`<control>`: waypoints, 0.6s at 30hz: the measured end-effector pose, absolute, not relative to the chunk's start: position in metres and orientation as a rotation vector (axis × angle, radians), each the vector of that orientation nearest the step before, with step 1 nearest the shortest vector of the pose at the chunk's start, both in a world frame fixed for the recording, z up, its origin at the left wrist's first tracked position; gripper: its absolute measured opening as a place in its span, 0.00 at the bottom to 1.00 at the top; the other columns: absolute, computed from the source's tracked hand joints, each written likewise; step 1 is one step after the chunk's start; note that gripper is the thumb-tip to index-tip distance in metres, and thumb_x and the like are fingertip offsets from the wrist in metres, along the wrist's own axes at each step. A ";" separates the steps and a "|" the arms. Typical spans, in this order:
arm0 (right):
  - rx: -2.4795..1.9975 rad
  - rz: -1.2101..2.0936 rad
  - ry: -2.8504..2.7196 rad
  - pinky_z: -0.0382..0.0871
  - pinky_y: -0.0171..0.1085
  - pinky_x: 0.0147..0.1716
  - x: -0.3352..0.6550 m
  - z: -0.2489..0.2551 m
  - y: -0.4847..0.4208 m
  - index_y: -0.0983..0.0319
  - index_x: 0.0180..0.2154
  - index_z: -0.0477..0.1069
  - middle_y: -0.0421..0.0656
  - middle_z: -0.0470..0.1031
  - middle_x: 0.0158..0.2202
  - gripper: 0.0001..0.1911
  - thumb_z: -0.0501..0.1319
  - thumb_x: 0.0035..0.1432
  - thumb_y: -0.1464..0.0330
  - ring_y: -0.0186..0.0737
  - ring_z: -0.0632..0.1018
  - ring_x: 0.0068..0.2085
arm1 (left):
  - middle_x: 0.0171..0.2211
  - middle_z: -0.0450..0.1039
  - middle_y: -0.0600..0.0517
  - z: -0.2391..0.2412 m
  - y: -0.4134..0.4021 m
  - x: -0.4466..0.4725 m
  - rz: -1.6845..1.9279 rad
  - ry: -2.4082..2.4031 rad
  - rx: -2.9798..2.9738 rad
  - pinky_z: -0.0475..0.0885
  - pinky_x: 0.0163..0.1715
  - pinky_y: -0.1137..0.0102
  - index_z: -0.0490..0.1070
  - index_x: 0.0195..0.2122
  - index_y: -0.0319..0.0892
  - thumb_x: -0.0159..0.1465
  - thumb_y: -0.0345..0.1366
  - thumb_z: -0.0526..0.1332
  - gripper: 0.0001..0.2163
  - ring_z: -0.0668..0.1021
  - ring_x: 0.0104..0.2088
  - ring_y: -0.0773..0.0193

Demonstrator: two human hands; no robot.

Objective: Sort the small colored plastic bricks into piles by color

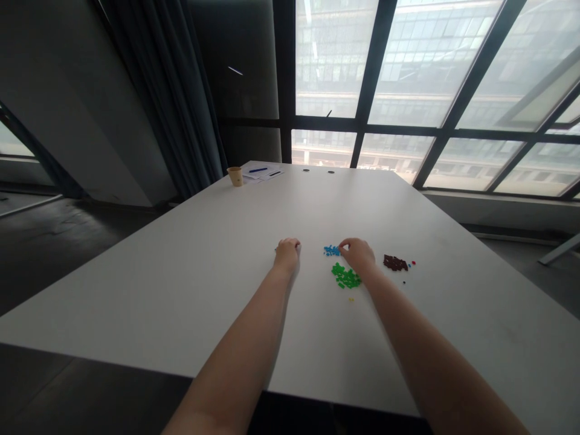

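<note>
My right hand [357, 252] is at a small pile of blue pieces [330, 250], thumb and forefinger curled into a pinch at the pile's right side. Whatever lies between those fingertips is too small to make out. To the left, my left hand [287, 251] rests on the table with its fingers curled in; a tiny dark bit shows at its left side, and what the fingers hold is hidden. Just nearer than the blue pile lie many green pieces [345, 276], partly beside my right wrist. A patch of dark brown pieces [395, 263] sits right of my right hand.
Everything lies on a long white table [181, 290]. Two yellow bits [351, 299] lie near the green pieces, and a red bit [414, 263] right of the brown ones. At the far left stand a tan cup [235, 176] and papers [267, 173] with pens. Windows rise behind.
</note>
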State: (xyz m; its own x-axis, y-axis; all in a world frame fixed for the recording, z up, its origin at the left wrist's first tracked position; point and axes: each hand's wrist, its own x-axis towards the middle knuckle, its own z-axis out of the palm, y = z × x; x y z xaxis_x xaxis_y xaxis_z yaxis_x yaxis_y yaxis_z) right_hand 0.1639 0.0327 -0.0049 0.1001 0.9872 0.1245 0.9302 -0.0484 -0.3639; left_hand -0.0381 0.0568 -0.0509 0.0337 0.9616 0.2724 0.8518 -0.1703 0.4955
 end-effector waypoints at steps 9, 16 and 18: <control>-1.669 0.134 -1.814 0.60 0.34 0.30 0.203 -0.009 -0.001 0.59 0.28 0.75 0.41 0.73 0.26 0.10 0.56 0.50 0.66 0.36 0.71 0.28 | 0.32 0.72 0.46 -0.045 0.054 -0.030 1.088 1.574 2.066 0.65 0.41 0.68 0.72 0.30 0.39 0.55 0.24 0.52 0.10 0.72 0.36 0.62; -1.367 0.114 -1.866 0.60 0.34 0.32 0.204 -0.028 -0.014 0.60 0.30 0.74 0.40 0.68 0.23 0.08 0.57 0.51 0.68 0.36 0.68 0.28 | 0.28 0.71 0.51 -0.034 0.032 0.000 1.149 1.150 1.239 0.68 0.36 0.70 0.69 0.32 0.38 0.51 0.27 0.60 0.06 0.74 0.29 0.68; -1.297 0.109 -1.860 0.61 0.34 0.32 0.202 -0.025 -0.015 0.60 0.32 0.74 0.39 0.67 0.23 0.08 0.57 0.52 0.67 0.36 0.68 0.29 | 0.27 0.70 0.53 -0.029 0.023 0.007 1.096 0.999 0.981 0.68 0.35 0.74 0.68 0.32 0.38 0.49 0.27 0.63 0.08 0.73 0.28 0.71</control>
State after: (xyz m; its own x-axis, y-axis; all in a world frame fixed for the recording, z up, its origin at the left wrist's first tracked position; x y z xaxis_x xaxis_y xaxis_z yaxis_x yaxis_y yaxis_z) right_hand 0.2017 -0.0145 -0.0252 -0.1075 0.8063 0.5816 0.7330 0.4595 -0.5016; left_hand 0.0070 0.0232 -0.0292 0.1607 0.9770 -0.1399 -0.2296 0.1749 0.9574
